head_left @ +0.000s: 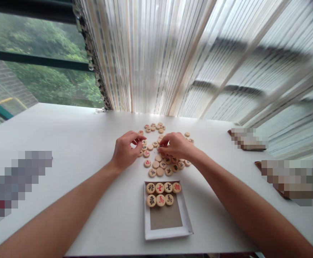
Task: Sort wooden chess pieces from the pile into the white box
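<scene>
Round wooden Chinese chess pieces [155, 164] lie scattered on the white table, some with red or black characters up and others blank side up. My left hand [126, 148] is at the left of the spread, thumb and index finger apart over a piece [144, 142]; nothing shows held between them. On the other side, the fingertips of my right hand [176, 143] close around a piece [159, 146] among the others, and the hand hides part of the pile. Nearer to me is a shallow white box [163, 234] with a row of several pieces and a second row of three, characters up.
The white table [102, 222] runs back to a striped curtain [156, 64] and a window [43, 64] at the left. Two blurred brown-edged objects [249, 139] [290, 179] lie at the right. A blurred grey object [16, 186] is at the left.
</scene>
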`<state>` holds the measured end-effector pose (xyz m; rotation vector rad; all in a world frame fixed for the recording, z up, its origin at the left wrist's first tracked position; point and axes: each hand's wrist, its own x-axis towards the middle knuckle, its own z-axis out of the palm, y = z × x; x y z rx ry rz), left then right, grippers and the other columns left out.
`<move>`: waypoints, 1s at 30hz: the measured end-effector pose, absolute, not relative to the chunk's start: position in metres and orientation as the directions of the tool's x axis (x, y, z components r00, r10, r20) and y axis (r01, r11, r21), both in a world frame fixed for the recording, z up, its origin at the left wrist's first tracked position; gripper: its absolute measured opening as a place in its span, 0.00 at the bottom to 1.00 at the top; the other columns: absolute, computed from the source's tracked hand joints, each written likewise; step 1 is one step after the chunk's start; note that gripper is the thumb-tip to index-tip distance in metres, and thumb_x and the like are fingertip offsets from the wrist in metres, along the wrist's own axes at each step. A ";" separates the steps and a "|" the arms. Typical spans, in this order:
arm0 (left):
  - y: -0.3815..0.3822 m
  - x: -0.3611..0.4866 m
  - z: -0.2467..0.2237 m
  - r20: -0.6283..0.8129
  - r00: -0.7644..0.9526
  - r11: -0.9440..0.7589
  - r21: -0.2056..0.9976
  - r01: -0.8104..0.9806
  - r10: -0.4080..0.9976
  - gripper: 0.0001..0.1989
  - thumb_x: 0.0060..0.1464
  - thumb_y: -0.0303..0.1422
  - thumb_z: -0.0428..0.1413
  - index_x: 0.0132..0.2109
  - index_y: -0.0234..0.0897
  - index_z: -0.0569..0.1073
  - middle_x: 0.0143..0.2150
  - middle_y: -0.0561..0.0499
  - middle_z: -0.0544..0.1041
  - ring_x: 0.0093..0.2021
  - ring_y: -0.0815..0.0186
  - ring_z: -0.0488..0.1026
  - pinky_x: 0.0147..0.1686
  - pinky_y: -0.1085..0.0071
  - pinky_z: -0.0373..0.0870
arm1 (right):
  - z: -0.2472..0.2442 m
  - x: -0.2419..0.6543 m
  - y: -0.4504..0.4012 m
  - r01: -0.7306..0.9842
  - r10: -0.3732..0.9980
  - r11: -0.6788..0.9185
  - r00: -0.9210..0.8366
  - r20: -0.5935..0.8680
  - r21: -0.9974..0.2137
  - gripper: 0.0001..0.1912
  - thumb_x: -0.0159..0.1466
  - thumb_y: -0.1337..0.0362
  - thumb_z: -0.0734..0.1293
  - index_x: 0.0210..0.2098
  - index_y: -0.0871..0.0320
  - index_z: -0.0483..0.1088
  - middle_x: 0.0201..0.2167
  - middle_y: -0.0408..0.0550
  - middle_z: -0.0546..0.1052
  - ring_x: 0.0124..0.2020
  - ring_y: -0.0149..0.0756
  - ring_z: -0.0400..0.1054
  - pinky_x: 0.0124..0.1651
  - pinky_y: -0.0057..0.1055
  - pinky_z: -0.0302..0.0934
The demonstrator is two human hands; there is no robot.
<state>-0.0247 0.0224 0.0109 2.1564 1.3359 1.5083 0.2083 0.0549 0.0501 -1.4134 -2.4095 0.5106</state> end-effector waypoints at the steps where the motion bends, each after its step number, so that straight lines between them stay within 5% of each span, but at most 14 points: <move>1: 0.022 -0.024 0.011 0.655 0.077 -0.577 0.597 0.557 0.752 0.10 0.56 0.23 0.58 0.40 0.36 0.83 0.37 0.49 0.83 0.34 0.65 0.79 0.33 0.71 0.76 | 0.050 0.207 0.056 0.772 0.879 0.451 -0.471 0.074 -0.447 0.03 0.59 0.64 0.76 0.31 0.58 0.83 0.31 0.47 0.84 0.30 0.36 0.73 0.32 0.30 0.59; 8: 0.019 -0.023 0.014 0.641 0.075 -0.561 0.600 0.570 0.763 0.10 0.56 0.23 0.58 0.40 0.36 0.83 0.37 0.49 0.82 0.33 0.66 0.78 0.32 0.72 0.74 | 0.051 0.200 0.056 0.760 0.889 0.442 -0.444 0.116 -0.478 0.06 0.56 0.64 0.76 0.25 0.59 0.78 0.23 0.45 0.79 0.26 0.33 0.67 0.30 0.31 0.56; 15: 0.009 -0.014 0.021 0.636 0.090 -0.591 0.644 0.486 0.766 0.08 0.58 0.25 0.58 0.40 0.36 0.83 0.37 0.48 0.84 0.33 0.65 0.80 0.36 0.70 0.79 | 0.055 0.222 0.027 0.643 0.933 0.324 -0.338 0.122 -0.694 0.15 0.58 0.53 0.77 0.32 0.60 0.78 0.26 0.48 0.81 0.27 0.35 0.74 0.29 0.30 0.65; 17: 0.002 -0.008 0.022 0.604 0.101 -0.582 0.690 0.430 0.791 0.07 0.58 0.26 0.59 0.40 0.36 0.83 0.36 0.49 0.85 0.33 0.65 0.81 0.36 0.70 0.79 | 0.050 0.226 0.015 0.538 0.943 0.242 -0.328 0.064 -0.807 0.22 0.57 0.47 0.79 0.36 0.61 0.77 0.27 0.51 0.83 0.25 0.36 0.75 0.27 0.30 0.68; 20: -0.008 0.002 0.023 0.528 0.146 -0.543 0.766 0.344 0.837 0.06 0.60 0.29 0.60 0.41 0.36 0.83 0.37 0.48 0.86 0.34 0.64 0.83 0.38 0.70 0.80 | 0.043 0.226 -0.002 0.164 0.951 0.002 -0.307 -0.049 -0.986 0.26 0.47 0.49 0.85 0.34 0.61 0.77 0.27 0.50 0.84 0.25 0.36 0.76 0.27 0.30 0.69; 23: -0.017 0.008 0.025 0.470 0.210 -0.514 0.811 0.280 0.857 0.07 0.61 0.31 0.62 0.44 0.35 0.83 0.37 0.47 0.86 0.35 0.63 0.83 0.37 0.70 0.80 | 0.041 0.221 -0.014 -0.038 0.958 -0.075 -0.282 -0.062 -0.996 0.26 0.45 0.53 0.87 0.36 0.61 0.80 0.26 0.48 0.83 0.26 0.35 0.78 0.29 0.29 0.70; 30: -0.022 0.011 0.026 0.372 0.261 -0.422 0.890 0.173 0.891 0.13 0.59 0.36 0.67 0.47 0.34 0.84 0.37 0.45 0.87 0.35 0.62 0.84 0.37 0.69 0.82 | 0.042 0.213 -0.026 -0.188 0.963 -0.163 -0.244 -0.115 -0.969 0.23 0.50 0.54 0.86 0.38 0.61 0.82 0.31 0.51 0.86 0.31 0.41 0.83 0.38 0.36 0.79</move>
